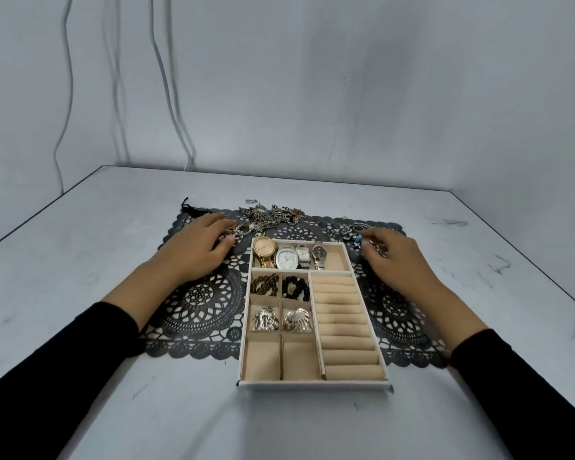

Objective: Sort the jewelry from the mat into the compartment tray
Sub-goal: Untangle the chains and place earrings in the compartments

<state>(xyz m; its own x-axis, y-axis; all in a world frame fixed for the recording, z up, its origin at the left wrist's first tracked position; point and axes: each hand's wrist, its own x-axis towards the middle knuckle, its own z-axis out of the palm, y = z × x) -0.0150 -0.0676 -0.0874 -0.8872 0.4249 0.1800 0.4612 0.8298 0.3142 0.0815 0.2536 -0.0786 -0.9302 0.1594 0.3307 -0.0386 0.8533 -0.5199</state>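
A beige compartment tray (246, 346) lies on a black lace mat (200, 300). Its back compartment holds several watches (287, 255). Small left compartments hold dark bead bracelets (281, 287) and silver earrings (281, 318); the ring rolls (342, 323) on the right are bare. A pile of chains (273, 214) lies at the mat's back edge. My left hand (196, 247) reaches to the left of the tray's back corner, fingertips touching a silver piece (243, 230). My right hand (395, 260) is curled at the mat's back right, pinching a small blue-stone piece (357, 240) among small rings (349, 231).
The mat lies on a white marbled table (113, 410) that ends at a pale wall (312, 94). A black tassel (188, 207) sits at the mat's back left corner. Cables (166, 78) hang down the wall behind.
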